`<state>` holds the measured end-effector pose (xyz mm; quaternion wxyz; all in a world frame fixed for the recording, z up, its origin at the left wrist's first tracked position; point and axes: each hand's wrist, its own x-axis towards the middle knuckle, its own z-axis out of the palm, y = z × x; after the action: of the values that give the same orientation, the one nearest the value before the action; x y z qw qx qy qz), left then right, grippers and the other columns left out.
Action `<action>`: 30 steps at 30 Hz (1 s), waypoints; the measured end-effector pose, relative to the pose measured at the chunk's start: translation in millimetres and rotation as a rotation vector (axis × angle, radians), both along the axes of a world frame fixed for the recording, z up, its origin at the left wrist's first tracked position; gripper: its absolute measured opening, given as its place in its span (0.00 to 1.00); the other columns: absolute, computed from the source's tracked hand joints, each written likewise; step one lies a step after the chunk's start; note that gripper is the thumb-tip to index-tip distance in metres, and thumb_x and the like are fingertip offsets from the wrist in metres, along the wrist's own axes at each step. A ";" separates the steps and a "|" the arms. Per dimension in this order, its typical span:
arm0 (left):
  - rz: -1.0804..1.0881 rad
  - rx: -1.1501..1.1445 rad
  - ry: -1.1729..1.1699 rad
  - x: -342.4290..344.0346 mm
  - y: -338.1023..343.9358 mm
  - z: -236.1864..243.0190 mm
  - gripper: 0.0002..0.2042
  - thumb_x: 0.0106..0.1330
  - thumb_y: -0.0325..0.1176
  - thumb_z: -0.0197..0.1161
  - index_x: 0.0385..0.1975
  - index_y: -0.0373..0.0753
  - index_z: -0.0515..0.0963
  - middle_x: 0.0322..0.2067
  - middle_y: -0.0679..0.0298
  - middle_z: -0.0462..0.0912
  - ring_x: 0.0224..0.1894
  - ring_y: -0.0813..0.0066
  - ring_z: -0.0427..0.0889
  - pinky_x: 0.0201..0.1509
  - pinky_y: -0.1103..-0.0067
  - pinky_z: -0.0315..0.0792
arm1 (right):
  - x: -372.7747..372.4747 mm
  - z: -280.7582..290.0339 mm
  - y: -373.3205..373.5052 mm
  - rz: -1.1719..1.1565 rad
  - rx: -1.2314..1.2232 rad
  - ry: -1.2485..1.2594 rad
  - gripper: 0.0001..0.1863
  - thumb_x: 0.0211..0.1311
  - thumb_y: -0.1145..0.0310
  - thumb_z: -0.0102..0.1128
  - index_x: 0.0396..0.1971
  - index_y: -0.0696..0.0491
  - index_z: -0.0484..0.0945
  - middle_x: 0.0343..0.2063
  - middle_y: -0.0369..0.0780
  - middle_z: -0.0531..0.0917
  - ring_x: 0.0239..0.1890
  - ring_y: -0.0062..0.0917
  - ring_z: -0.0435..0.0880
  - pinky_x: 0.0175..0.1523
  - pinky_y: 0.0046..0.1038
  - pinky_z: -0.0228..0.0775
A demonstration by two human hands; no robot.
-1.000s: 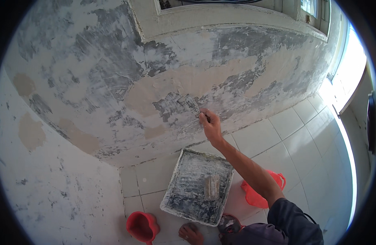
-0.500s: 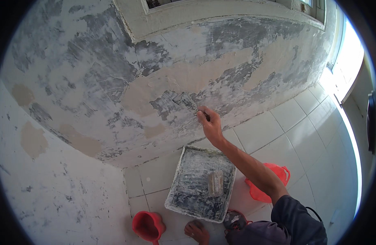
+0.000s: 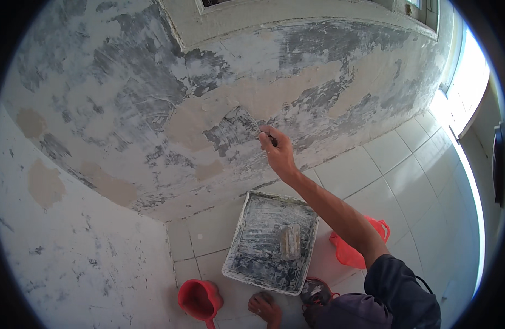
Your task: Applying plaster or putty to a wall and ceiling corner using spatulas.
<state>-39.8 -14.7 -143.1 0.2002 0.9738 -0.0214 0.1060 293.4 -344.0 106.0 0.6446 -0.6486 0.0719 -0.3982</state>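
Observation:
My right hand (image 3: 278,151) reaches out to the wall, its fingers closed round the handle of a putty knife (image 3: 244,120). The knife's smeared blade lies against a dark, scraped patch of the wall (image 3: 208,112), which is blotched with grey, white and beige filler. Low at the picture's bottom, my left hand (image 3: 265,308) is beside the tray with curled fingers; something dark shows at it, too unclear to name. Between my hands a white-rimmed tray (image 3: 234,233) rests on the floor, caked with dark and pale residue. A putty-smeared rectangular block (image 3: 290,242) lies in it.
A red plastic dipper (image 3: 200,299) stands left of the tray. Right of it, partly behind my right arm, is a red plastic bag (image 3: 348,251). A grey shoe with red laces (image 3: 317,290) is near the tray's lower corner. White tiles (image 3: 411,183) cover the floor.
My right hand and the putty knife have moved up the wall and slightly left. The blade now covers a higher part of the dark patch. My left hand stays about where it was.

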 end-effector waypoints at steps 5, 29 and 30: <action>0.012 0.099 0.062 -7.8 -8.9 0.0 0.15 0.71 0.39 0.55 0.48 0.33 0.72 0.50 0.45 0.71 0.55 0.45 0.66 0.61 0.51 0.55 | -9.5 -48.5 -18.2 -0.008 -0.018 0.052 0.14 0.69 0.66 0.61 0.47 0.60 0.82 0.23 0.31 0.77 0.26 0.13 0.69 0.32 0.21 0.64; -0.041 0.031 -0.211 -4.6 -3.3 -5.2 0.10 0.72 0.36 0.54 0.38 0.34 0.73 0.42 0.49 0.75 0.46 0.50 0.69 0.50 0.52 0.60 | -12.0 -42.3 -14.1 -0.038 -0.010 0.025 0.12 0.68 0.68 0.61 0.46 0.59 0.82 0.22 0.31 0.76 0.25 0.13 0.68 0.31 0.22 0.62; -0.033 0.033 -0.213 -1.2 -3.4 -4.6 0.10 0.72 0.36 0.54 0.38 0.34 0.73 0.42 0.49 0.75 0.46 0.50 0.69 0.50 0.52 0.60 | -16.0 -39.4 -10.0 -0.016 0.018 0.054 0.13 0.68 0.67 0.60 0.46 0.59 0.82 0.22 0.31 0.76 0.25 0.13 0.69 0.31 0.22 0.63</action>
<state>-41.0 -18.1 -147.6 0.1825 0.9596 -0.0601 0.2053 277.4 -354.0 66.6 0.6451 -0.6527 0.0980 -0.3850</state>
